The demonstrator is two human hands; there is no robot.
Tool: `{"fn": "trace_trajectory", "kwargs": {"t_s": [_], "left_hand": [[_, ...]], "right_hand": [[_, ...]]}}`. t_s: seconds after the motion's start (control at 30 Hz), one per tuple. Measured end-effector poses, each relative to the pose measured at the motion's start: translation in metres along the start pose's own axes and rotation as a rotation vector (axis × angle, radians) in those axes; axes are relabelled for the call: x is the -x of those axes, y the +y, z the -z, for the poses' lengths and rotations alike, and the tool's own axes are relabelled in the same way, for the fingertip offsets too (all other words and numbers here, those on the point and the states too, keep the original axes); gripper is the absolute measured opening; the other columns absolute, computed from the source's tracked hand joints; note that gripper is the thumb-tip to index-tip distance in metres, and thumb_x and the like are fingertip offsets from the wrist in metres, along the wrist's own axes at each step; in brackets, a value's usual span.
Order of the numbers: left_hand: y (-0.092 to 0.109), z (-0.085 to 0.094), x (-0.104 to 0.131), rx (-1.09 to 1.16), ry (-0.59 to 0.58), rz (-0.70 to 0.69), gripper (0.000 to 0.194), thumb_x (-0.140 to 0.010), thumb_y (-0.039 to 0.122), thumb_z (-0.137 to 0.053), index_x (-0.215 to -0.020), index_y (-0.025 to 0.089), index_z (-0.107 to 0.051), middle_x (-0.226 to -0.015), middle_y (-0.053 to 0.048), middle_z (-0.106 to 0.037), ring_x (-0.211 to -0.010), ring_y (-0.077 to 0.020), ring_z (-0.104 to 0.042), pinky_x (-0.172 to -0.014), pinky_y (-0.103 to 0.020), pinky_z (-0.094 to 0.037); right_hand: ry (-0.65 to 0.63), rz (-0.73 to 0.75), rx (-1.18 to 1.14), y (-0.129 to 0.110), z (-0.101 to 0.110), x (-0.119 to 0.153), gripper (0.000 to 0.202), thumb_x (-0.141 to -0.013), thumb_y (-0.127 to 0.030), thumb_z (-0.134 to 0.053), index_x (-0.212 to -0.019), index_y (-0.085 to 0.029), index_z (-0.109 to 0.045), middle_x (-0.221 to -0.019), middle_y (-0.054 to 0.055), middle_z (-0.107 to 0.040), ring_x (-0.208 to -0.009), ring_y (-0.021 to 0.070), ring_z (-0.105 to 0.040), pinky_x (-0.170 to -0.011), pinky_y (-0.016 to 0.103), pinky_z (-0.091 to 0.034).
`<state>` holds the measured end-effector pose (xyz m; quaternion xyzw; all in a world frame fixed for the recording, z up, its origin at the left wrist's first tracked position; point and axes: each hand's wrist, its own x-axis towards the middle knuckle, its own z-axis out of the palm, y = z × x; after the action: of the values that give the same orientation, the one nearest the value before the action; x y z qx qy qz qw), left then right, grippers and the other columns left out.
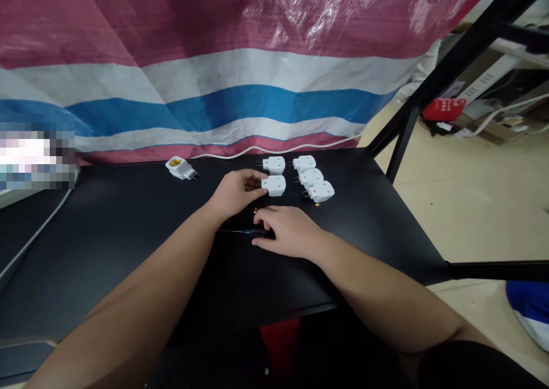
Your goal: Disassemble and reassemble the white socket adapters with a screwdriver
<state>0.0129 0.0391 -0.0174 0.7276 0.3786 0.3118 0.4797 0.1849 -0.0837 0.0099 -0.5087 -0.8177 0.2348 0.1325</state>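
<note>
In the head view, my left hand (240,191) pinches the left end of a white plug adapter (275,186) on the black table. Below it, my right hand (289,230) has its fingers and thumb curled around the dark handle of a screwdriver (244,232). The screwdriver's thin shaft points left, toward my left forearm. A tiny brass-coloured piece (255,210) lies by my right fingertips. Just beyond the held adapter sits another white adapter (274,165), its pins facing left. To the right, three more form a slanting column, the nearest adapter (321,191) beside a small brass-coloured bit (318,205).
A white adapter with a round gold-coloured socket (175,162) lies at the back left. A white cable (257,149) runs along the rear edge before a striped sheet (240,103). Black metal frame bars (429,86) rise at the right. Another cable (38,229) crosses the left side.
</note>
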Motion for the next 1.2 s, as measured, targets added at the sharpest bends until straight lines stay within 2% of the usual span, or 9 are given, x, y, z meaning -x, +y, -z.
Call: {"fn": "trace_trajectory", "kwargs": {"t_s": [0.2,0.3,0.43,0.53,0.63,0.77,0.87,1.03,1.2], "left_hand": [[0.005,-0.004,-0.008,-0.142,0.008,-0.098,0.03,-0.082,0.018,-0.084,-0.112,0.019,-0.08,-0.108,-0.008,-0.083,-0.096,-0.0241,-0.079,-0.095,-0.045,-0.065],[0.006,-0.002,-0.005,-0.214,0.021,-0.139,0.032,-0.084,0.021,-0.082,-0.116,0.02,-0.078,-0.118,-0.009,-0.081,-0.101,-0.0245,-0.078,-0.091,-0.042,-0.065],[0.008,0.007,0.003,-0.251,0.075,-0.214,0.036,-0.087,0.027,-0.08,-0.122,0.021,-0.076,-0.126,-0.011,-0.077,-0.104,-0.025,-0.076,-0.085,-0.039,-0.065],[0.01,0.02,0.011,-0.373,0.214,-0.323,0.025,-0.092,0.028,-0.072,-0.115,0.021,-0.078,-0.116,-0.009,-0.076,-0.109,-0.027,-0.072,-0.092,-0.041,-0.062],[0.005,0.041,0.015,-0.524,0.375,-0.334,0.019,-0.089,0.023,-0.071,-0.105,0.021,-0.079,-0.108,-0.008,-0.075,-0.112,-0.0312,-0.069,-0.111,-0.052,-0.052],[-0.012,0.068,0.017,-0.665,0.642,-0.202,0.021,-0.087,0.02,-0.07,-0.107,0.024,-0.078,-0.119,-0.011,-0.069,-0.124,-0.0354,-0.063,-0.123,-0.057,-0.042],[-0.028,0.079,0.017,-0.754,0.761,-0.11,0.034,-0.084,0.019,-0.073,-0.119,0.022,-0.076,-0.14,-0.017,-0.062,-0.142,-0.0421,-0.053,-0.128,-0.064,-0.035],[-0.047,0.082,0.015,-0.714,0.707,0.009,0.062,-0.076,0.017,-0.078,-0.137,0.023,-0.068,-0.161,-0.019,-0.05,-0.161,-0.0522,-0.027,-0.129,-0.078,-0.025],[-0.045,0.08,0.017,-0.734,0.641,0.009,0.049,-0.079,0.016,-0.072,-0.128,0.019,-0.071,-0.147,-0.021,-0.06,-0.151,-0.0482,-0.043,-0.128,-0.071,-0.034]], "right_hand": [[0.005,-0.057,0.052,-0.004,0.002,-0.001,0.062,-0.099,-0.056,-0.067,-0.148,-0.017,-0.066,-0.121,0.012,-0.08,-0.1,0.0292,-0.076,-0.084,0.04,-0.055],[-0.008,-0.071,0.088,-0.004,0.002,-0.001,0.063,-0.101,-0.054,-0.063,-0.151,-0.016,-0.064,-0.132,0.016,-0.078,-0.113,0.0349,-0.076,-0.092,0.045,-0.058],[-0.003,-0.133,0.145,-0.002,0.005,0.0,0.061,-0.103,-0.051,-0.06,-0.15,-0.013,-0.064,-0.128,0.019,-0.079,-0.115,0.0383,-0.076,-0.091,0.049,-0.06],[0.008,-0.226,0.187,0.0,0.008,0.0,0.068,-0.102,-0.056,-0.059,-0.151,-0.008,-0.062,-0.117,0.022,-0.08,-0.107,0.0391,-0.078,-0.084,0.049,-0.061],[0.01,-0.304,0.189,0.003,0.008,-0.001,0.073,-0.102,-0.056,-0.057,-0.153,-0.005,-0.059,-0.101,0.02,-0.081,-0.097,0.037,-0.078,-0.078,0.047,-0.06],[0.004,-0.353,0.167,0.002,0.007,-0.001,0.072,-0.103,-0.05,-0.055,-0.156,-0.001,-0.055,-0.091,0.017,-0.08,-0.091,0.0352,-0.077,-0.074,0.046,-0.059],[0.001,-0.367,0.179,0.001,0.005,0.0,0.073,-0.102,-0.048,-0.055,-0.158,0.0,-0.051,-0.092,0.017,-0.08,-0.092,0.0355,-0.077,-0.074,0.046,-0.059],[0.008,-0.356,0.166,0.0,0.004,0.0,0.073,-0.101,-0.047,-0.056,-0.157,0.0,-0.052,-0.091,0.016,-0.08,-0.091,0.0351,-0.077,-0.074,0.045,-0.059],[0.028,-0.247,0.094,-0.004,0.004,0.0,0.068,-0.101,-0.039,-0.061,-0.16,-0.007,-0.052,-0.096,0.012,-0.078,-0.094,0.0303,-0.074,-0.085,0.045,-0.06]]}}
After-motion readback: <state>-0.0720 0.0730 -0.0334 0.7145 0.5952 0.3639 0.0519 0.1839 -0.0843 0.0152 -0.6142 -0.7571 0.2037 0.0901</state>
